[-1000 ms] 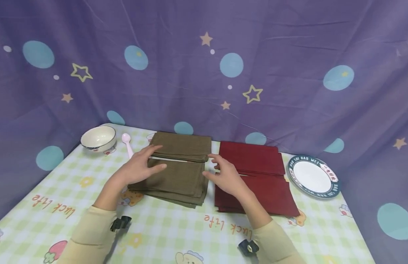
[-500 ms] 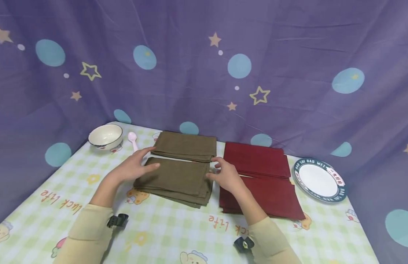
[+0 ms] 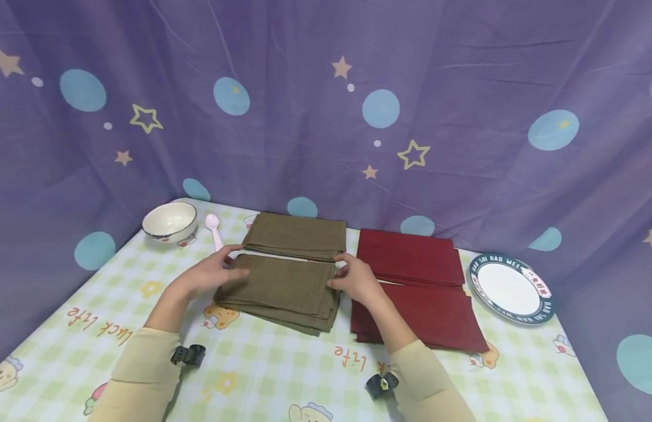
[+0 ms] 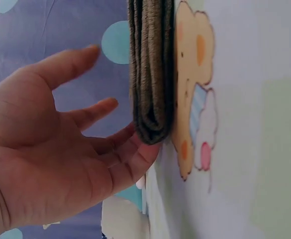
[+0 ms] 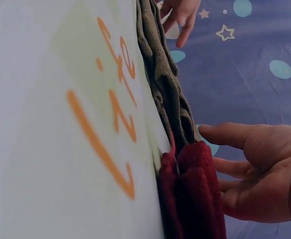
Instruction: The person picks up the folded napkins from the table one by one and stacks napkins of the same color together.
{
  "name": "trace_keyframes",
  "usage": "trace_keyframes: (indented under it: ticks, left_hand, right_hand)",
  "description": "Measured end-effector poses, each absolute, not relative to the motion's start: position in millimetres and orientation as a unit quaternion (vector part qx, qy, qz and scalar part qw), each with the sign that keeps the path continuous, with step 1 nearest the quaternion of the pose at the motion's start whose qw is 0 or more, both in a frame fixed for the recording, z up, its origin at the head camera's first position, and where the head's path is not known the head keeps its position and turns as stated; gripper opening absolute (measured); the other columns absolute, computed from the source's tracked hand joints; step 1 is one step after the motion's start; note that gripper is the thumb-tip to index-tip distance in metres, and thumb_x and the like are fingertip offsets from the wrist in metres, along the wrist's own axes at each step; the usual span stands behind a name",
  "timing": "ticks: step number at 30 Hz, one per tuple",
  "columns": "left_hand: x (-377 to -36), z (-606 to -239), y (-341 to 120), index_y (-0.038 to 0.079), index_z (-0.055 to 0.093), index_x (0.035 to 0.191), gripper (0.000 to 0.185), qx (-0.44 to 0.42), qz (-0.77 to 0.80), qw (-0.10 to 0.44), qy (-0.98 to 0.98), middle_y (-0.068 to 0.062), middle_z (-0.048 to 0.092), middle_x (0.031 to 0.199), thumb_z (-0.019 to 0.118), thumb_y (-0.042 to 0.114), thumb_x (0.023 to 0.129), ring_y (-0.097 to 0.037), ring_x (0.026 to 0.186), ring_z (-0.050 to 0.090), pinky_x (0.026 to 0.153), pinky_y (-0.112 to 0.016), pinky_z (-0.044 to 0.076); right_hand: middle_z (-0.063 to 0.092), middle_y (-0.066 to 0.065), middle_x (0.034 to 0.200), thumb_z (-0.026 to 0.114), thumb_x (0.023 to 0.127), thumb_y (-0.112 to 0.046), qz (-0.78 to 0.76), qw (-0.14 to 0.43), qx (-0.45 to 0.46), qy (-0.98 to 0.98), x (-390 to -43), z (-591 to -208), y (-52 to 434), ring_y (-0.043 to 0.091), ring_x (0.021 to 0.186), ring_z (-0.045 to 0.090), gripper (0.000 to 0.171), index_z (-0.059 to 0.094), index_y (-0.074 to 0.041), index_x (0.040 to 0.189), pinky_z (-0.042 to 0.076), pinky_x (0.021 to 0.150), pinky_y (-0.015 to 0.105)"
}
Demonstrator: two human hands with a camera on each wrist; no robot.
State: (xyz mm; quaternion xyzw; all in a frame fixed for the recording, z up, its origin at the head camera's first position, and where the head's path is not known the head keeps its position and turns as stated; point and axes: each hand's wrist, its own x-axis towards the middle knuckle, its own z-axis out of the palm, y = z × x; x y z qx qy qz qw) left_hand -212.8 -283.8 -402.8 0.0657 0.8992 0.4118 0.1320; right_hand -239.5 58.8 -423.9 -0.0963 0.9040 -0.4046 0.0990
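A stack of folded brown cloths lies between my two hands, its lower layers fanned out toward the front right. At its left end is my left hand, fingers spread and thumb over the top. In the left wrist view, the lower fingers are right at the folded edge, while thumb and forefinger stand off from it. My right hand reaches across the near red cloths to the brown stack's right end. In the right wrist view, its thumb tip is close to the brown cloth, with the other fingers loosely bent behind the red cloth.
Behind lie a second brown stack and a second red stack. A white bowl and a pink spoon are at the back left. A green-rimmed plate sits at right. A purple curtain hangs behind the table.
Both hands have come down to the ends of the near brown stack, the left thumb shifting leftward. The cloths lie as before; the head view has turned slightly left.
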Motion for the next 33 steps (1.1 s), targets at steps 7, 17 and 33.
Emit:
trace_keyframes:
  ticks: [7, 17, 33]
  left_hand:
    - [-217.5, -411.7, -283.7, -0.01, 0.029, 0.15, 0.077, 0.044, 0.413, 0.126, 0.901, -0.028, 0.047, 0.115, 0.07, 0.003, 0.087, -0.037, 0.103, 0.049, 0.085, -0.043, 0.046]
    - [-216.2, -410.1, -281.5, -0.01, 0.03, 0.149, 0.077, 0.0, 0.426, 0.131, 0.895, -0.013, 0.045, 0.092, 0.071, -0.007, 0.083, -0.024, 0.081, 0.046, 0.069, -0.032, 0.042]
    - [-216.4, -407.2, -286.9, -0.011, 0.033, 0.145, 0.067, 0.0, 0.462, 0.145, 0.875, -0.007, 0.043, 0.085, 0.069, -0.005, 0.089, -0.019, 0.075, 0.045, 0.065, -0.03, 0.041]
  right_hand:
    - [0.063, 0.002, 0.086, 0.085, 0.083, -0.011, -0.387, 0.12, -0.098, 0.909, -242.7, -427.6, 53.6, 0.017, 0.077, 0.058, 0.058, 0.061, -0.007, 0.135, 0.051, 0.069, 0.034]
    - [0.061, -0.001, 0.077, 0.083, 0.083, -0.006, -0.384, 0.112, -0.148, 0.904, -241.8, -427.6, 54.4, 0.012, 0.067, 0.054, 0.05, 0.065, -0.005, 0.129, 0.047, 0.061, 0.028]
    - [0.065, 0.01, 0.091, 0.074, 0.09, -0.001, -0.476, 0.147, -0.18, 0.848, -240.4, -424.6, 64.9, 0.021, 0.064, 0.066, 0.044, 0.064, -0.008, 0.132, 0.059, 0.054, 0.036]
